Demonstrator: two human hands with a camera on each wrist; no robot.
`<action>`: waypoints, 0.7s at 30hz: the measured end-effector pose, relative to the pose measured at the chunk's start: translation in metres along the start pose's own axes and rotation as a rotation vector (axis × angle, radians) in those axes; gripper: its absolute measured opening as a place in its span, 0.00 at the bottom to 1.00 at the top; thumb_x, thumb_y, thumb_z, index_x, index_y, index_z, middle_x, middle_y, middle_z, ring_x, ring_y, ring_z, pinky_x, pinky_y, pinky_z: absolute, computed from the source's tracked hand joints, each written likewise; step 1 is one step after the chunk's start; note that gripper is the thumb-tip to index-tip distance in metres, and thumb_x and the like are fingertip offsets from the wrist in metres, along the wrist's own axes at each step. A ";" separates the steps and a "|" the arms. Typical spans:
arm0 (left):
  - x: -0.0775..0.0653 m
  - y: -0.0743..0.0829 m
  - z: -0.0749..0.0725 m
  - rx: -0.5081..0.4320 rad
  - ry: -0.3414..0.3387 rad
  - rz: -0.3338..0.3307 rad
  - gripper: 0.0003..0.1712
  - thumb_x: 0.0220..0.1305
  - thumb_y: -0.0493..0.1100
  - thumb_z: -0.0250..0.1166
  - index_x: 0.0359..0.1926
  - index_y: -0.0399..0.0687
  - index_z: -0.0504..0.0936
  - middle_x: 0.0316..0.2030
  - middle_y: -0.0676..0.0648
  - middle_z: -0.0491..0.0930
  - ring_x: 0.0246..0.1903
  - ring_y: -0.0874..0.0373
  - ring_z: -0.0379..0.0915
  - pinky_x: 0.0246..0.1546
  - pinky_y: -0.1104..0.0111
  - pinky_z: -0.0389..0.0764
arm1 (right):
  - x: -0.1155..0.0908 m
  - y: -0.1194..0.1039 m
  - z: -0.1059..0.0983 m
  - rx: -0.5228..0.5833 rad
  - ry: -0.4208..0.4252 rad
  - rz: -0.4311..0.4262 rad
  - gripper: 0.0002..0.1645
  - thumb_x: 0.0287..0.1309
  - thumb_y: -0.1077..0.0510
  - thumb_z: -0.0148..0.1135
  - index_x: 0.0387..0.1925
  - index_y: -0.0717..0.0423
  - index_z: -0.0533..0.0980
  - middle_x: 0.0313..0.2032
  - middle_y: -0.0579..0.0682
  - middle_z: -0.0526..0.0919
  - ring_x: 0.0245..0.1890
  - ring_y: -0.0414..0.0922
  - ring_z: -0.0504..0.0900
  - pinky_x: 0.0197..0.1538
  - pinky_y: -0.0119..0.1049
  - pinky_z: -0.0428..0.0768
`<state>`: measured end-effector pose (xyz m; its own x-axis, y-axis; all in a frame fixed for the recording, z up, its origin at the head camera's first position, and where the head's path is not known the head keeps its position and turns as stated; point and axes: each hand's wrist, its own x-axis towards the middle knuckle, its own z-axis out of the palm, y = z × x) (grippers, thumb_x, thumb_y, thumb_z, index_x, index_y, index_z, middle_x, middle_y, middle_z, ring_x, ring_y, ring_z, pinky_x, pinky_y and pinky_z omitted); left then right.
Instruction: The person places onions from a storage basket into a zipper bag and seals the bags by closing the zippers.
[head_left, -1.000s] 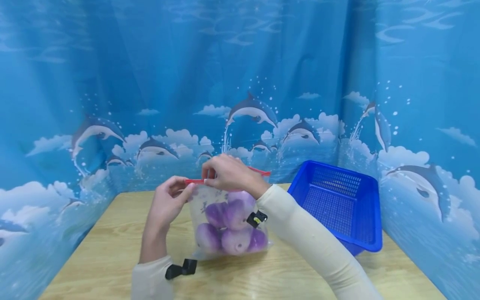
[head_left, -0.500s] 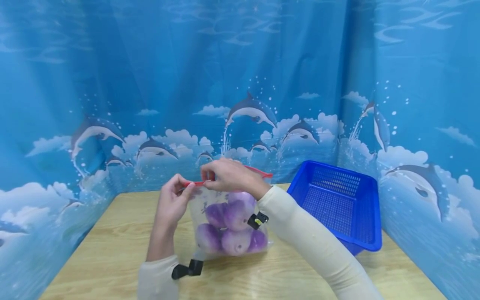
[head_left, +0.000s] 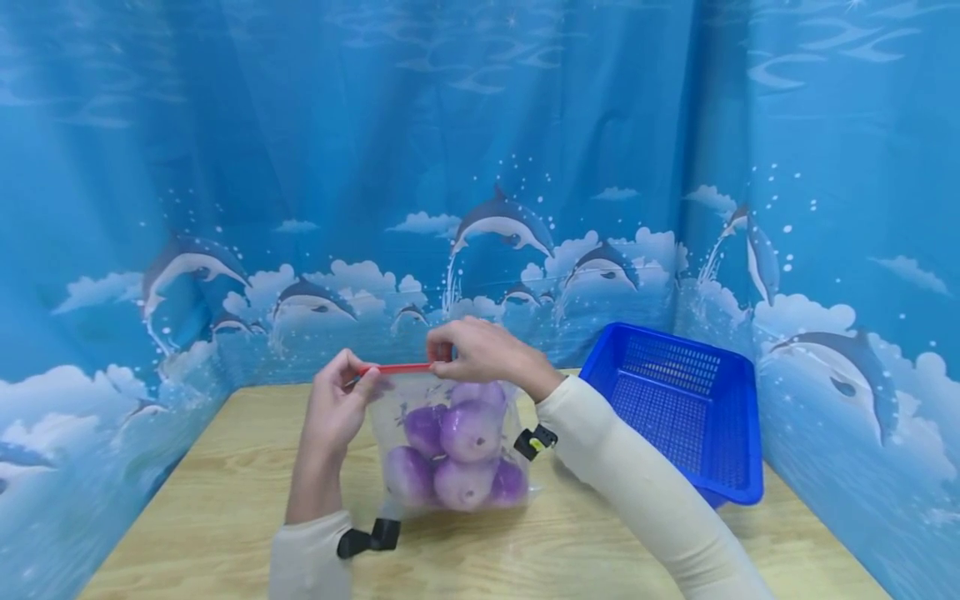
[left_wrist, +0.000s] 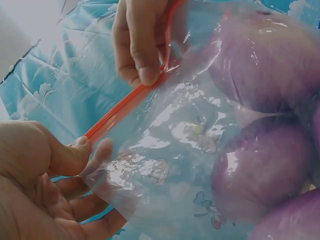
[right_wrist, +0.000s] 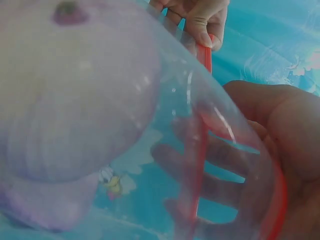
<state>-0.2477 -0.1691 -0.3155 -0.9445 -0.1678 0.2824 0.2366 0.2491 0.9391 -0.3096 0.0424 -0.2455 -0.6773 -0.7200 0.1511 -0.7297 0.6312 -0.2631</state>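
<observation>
A clear zip bag [head_left: 386,408] with a red zip strip [head_left: 405,368] stands on the table, packed with several purple-and-white onions [head_left: 471,432]. My left hand [head_left: 330,408] pinches the strip's left end between thumb and forefinger, its other fingers spread behind the plastic in the left wrist view. Farther right along the strip, my right hand [head_left: 487,354] pinches it from above with thumb and fingers. Between the hands the zip strip [left_wrist: 117,112] runs straight as a single band. Beyond the right hand, in the right wrist view, the bag's mouth gapes, its two red edges [right_wrist: 195,180] apart.
A blue perforated plastic basket [head_left: 675,408] stands on the right of the wooden table [head_left: 225,483], behind the right forearm. A blue curtain [head_left: 337,167] printed with dolphins and clouds hangs around the table's back and sides.
My right hand has slid right along the zip strip, so a longer stretch of red shows between the hands. The bag has shifted slightly left. My left hand keeps its pinch.
</observation>
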 end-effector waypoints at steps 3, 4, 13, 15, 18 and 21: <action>0.000 0.000 -0.002 0.000 0.002 -0.011 0.09 0.78 0.40 0.56 0.42 0.36 0.72 0.51 0.33 0.84 0.46 0.56 0.87 0.58 0.61 0.87 | -0.002 0.003 -0.001 -0.003 -0.002 0.008 0.03 0.68 0.54 0.64 0.36 0.44 0.81 0.32 0.41 0.83 0.33 0.38 0.79 0.35 0.30 0.78; 0.000 -0.001 -0.004 0.002 0.004 -0.015 0.09 0.78 0.40 0.56 0.42 0.36 0.72 0.51 0.34 0.84 0.45 0.58 0.87 0.58 0.61 0.87 | -0.003 0.004 -0.002 0.000 -0.003 0.010 0.03 0.68 0.54 0.64 0.36 0.44 0.81 0.33 0.41 0.83 0.33 0.38 0.79 0.35 0.30 0.78; 0.000 -0.003 -0.013 -0.005 0.036 -0.033 0.10 0.78 0.41 0.55 0.41 0.36 0.71 0.48 0.38 0.83 0.39 0.71 0.85 0.49 0.74 0.87 | -0.013 0.018 -0.005 0.056 0.040 0.045 0.02 0.65 0.54 0.68 0.36 0.47 0.84 0.37 0.44 0.88 0.38 0.41 0.85 0.39 0.29 0.84; 0.000 -0.003 -0.013 -0.009 0.048 -0.033 0.10 0.78 0.40 0.55 0.41 0.36 0.71 0.47 0.39 0.83 0.38 0.71 0.84 0.47 0.75 0.87 | -0.016 0.022 -0.004 0.089 0.058 0.058 0.02 0.64 0.55 0.69 0.36 0.47 0.85 0.37 0.45 0.89 0.38 0.41 0.86 0.39 0.29 0.85; 0.000 -0.003 -0.014 -0.015 0.055 -0.044 0.09 0.78 0.39 0.56 0.41 0.36 0.71 0.46 0.40 0.82 0.38 0.70 0.83 0.45 0.77 0.87 | -0.020 0.028 -0.002 0.150 0.089 0.073 0.03 0.63 0.56 0.70 0.37 0.49 0.87 0.37 0.47 0.90 0.38 0.41 0.88 0.40 0.29 0.87; 0.001 -0.003 -0.015 -0.017 0.054 -0.053 0.09 0.78 0.39 0.56 0.42 0.36 0.71 0.46 0.41 0.82 0.40 0.67 0.83 0.46 0.77 0.87 | -0.024 0.035 0.000 0.191 0.113 0.073 0.04 0.62 0.57 0.70 0.37 0.51 0.87 0.37 0.48 0.91 0.38 0.42 0.89 0.40 0.29 0.88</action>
<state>-0.2456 -0.1846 -0.3156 -0.9422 -0.2321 0.2418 0.1906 0.2223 0.9562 -0.3187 0.0818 -0.2587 -0.7413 -0.6312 0.2281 -0.6550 0.6065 -0.4507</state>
